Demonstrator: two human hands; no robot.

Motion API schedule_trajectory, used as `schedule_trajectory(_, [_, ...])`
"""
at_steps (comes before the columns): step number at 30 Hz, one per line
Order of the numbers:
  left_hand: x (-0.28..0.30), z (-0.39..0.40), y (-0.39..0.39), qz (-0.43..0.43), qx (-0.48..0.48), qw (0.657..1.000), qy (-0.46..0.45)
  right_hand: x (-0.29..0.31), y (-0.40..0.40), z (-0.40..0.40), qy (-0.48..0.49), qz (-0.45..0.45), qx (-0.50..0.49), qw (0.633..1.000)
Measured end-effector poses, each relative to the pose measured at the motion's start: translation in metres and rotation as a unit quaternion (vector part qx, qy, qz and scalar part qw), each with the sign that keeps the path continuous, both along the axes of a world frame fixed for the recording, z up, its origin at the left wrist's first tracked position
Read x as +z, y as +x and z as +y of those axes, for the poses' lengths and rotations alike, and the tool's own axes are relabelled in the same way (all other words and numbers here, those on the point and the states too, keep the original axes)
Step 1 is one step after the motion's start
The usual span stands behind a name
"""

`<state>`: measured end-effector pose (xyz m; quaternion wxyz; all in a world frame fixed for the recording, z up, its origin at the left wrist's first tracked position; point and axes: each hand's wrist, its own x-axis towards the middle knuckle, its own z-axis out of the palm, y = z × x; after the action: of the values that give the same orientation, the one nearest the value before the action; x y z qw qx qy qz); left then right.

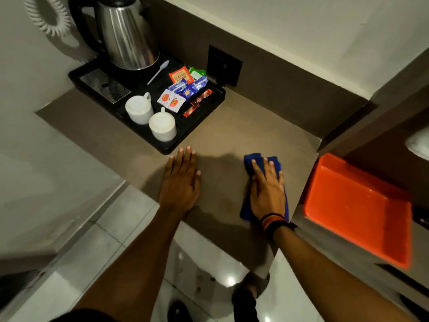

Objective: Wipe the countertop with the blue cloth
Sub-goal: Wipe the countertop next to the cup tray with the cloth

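The blue cloth (253,159) lies flat on the brown countertop (232,135), near its front right corner. My right hand (268,191) presses down on the cloth with fingers spread, covering most of it; blue shows past the fingertips and at both sides of the palm. My left hand (181,182) rests flat on the bare countertop to the left of the cloth, fingers apart, holding nothing. Its fingertips lie close to the front corner of the black tray.
A black tray (209,105) at the back left holds a steel kettle (126,33), two upturned white cups (151,117), sachets (185,91) and a plastic spoon. An orange tray (357,205) sits on a lower shelf to the right. Tiled floor lies below the counter's front edge.
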<state>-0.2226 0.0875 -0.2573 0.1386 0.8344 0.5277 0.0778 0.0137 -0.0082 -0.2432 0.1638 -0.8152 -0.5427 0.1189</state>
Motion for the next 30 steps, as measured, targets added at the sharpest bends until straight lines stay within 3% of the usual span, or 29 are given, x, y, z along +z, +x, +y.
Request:
schedule_trajectory(4, [0.000,-0.001,-0.001,0.002,-0.004,1.000,0.005,-0.006,-0.087,-0.022,-0.023,-0.027,-0.079,0.996])
schedule_trajectory(8, [0.001,-0.001,-0.002,-0.014,0.005,1.000,-0.004,-0.005,-0.093,0.025,-0.045,-0.030,-0.076,0.996])
schedule_trajectory(16, [-0.008,0.002,-0.002,-0.028,0.009,0.999,0.024,-0.008,-0.038,0.133,-0.059,-0.065,0.116,0.989])
schedule_trajectory(23, [-0.001,0.002,-0.002,-0.020,0.003,1.000,0.000,-0.004,-0.040,0.006,-0.048,-0.037,0.241,0.969])
schedule_trajectory(26, [-0.001,0.001,-0.003,-0.018,0.001,1.000,-0.005,0.002,0.014,0.002,-0.057,-0.038,0.196,0.978])
schedule_trajectory(30, [-0.007,0.003,-0.002,-0.033,0.009,0.999,-0.007,0.001,0.054,0.062,-0.055,-0.051,0.088,0.993])
